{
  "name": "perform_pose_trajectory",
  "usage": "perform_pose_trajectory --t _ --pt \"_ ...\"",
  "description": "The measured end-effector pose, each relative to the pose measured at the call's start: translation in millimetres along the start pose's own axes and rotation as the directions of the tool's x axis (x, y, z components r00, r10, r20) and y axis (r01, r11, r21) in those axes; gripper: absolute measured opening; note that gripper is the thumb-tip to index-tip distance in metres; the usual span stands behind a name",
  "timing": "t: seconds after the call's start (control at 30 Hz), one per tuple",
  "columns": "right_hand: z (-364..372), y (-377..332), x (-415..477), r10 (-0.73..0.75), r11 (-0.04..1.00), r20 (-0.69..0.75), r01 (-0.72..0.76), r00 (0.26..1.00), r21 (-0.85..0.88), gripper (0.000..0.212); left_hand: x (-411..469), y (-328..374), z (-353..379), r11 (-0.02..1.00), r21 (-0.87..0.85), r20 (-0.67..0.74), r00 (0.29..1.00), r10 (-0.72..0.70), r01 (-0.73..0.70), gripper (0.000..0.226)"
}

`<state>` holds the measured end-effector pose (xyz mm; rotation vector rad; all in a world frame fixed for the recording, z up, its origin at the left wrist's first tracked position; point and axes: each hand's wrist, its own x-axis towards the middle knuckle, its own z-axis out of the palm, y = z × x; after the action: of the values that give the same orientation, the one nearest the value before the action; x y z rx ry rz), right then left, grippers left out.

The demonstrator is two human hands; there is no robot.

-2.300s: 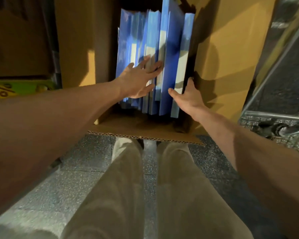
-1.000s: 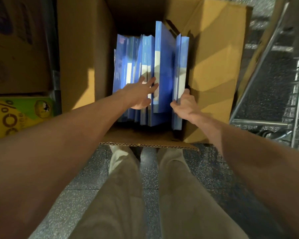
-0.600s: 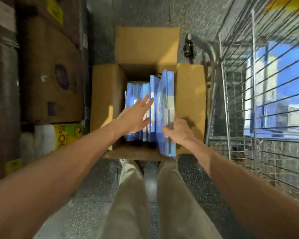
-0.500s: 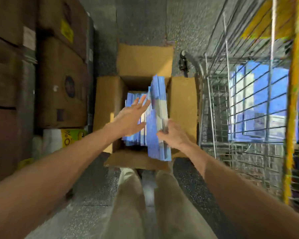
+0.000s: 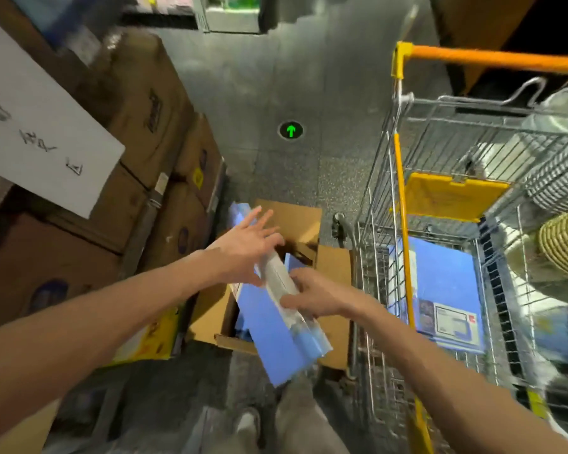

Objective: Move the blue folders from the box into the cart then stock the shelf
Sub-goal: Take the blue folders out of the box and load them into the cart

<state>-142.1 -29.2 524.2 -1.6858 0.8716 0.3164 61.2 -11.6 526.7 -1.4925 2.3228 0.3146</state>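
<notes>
A: Blue folders (image 5: 276, 329), location?
B: We list one bundle tilted over the box (image 5: 333, 267), beside the cart (image 5: 371, 257). Our right hand (image 5: 312, 296) grasps it; our left hand (image 5: 246, 253) rests flat on it, fingers straight. Other folders (image 5: 446, 283) lie inside the cart.

Dim, warm indoor light; the top-right corner goes black. Heavy motion blur on left hand (image 5: 246, 247), right hand (image 5: 312, 296) and blue folders (image 5: 276, 335), with a pale sheen along their edge. Shoes (image 5: 248, 424) smeared. Fisheye bends cart (image 5: 401, 191) rails and stacked boxes (image 5: 145, 103) at the edges. Top edge blocky. Green floor arrow (image 5: 291, 130) glows, fairly sharp.
</notes>
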Motion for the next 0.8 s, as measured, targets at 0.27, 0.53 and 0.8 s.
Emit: perform_pose_trajectory --t 0.27,0.53,0.8 --pt "20.4 -55.2 -86.4 -0.149 0.859 -0.082 0.088 0.985 -0.504 0.045 -75.8 32.8 -34.1 0.987 -0.092 -0.101 0.987 0.124 -0.133 0.047" --pt "54.8 -71.9 -182.4 -0.350 0.769 -0.687 -0.222 0.637 -0.599 0.051 -159.9 67.5 -40.2 0.852 -0.515 -0.390 0.910 -0.139 -0.090 0.056" --pt "78.7 -44.3 -261.9 0.047 0.999 -0.956 0.006 0.290 0.051 0.111 -161.2 121.0 -66.4 0.474 -0.877 -0.300 0.864 -0.405 -0.082 0.064"
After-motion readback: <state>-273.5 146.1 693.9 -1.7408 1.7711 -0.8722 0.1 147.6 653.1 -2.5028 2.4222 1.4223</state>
